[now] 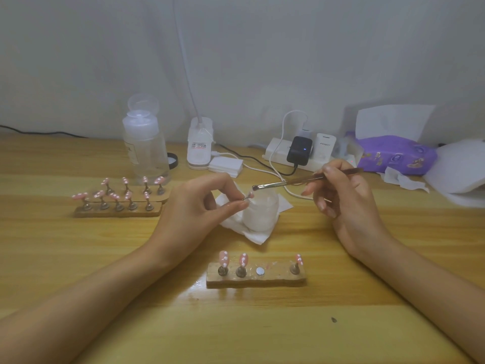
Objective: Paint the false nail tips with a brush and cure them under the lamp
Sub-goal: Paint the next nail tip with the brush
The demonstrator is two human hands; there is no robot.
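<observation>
My left hand [202, 203] pinches a small metal stand bearing a pink nail tip [250, 196], held above a white jar [259, 211]. My right hand [343, 195] grips a thin brush [296, 182] like a pen, and its bristle end touches that nail tip. Close to me lies a wooden holder [256, 278] with three pink nail tips on stands and one bare round magnet [260, 271]. At the left, two more wooden holders [118, 210] carry several pink nail tips. The white curing lamp [462, 169] sits at the right edge, partly cut off.
The white jar rests on a folded tissue [258, 236]. At the back stand a clear pump bottle [145, 143], a white desk lamp base [200, 147], cotton pads [226, 166], a power strip [273, 153] with chargers and cables, and a purple tissue pack [393, 153].
</observation>
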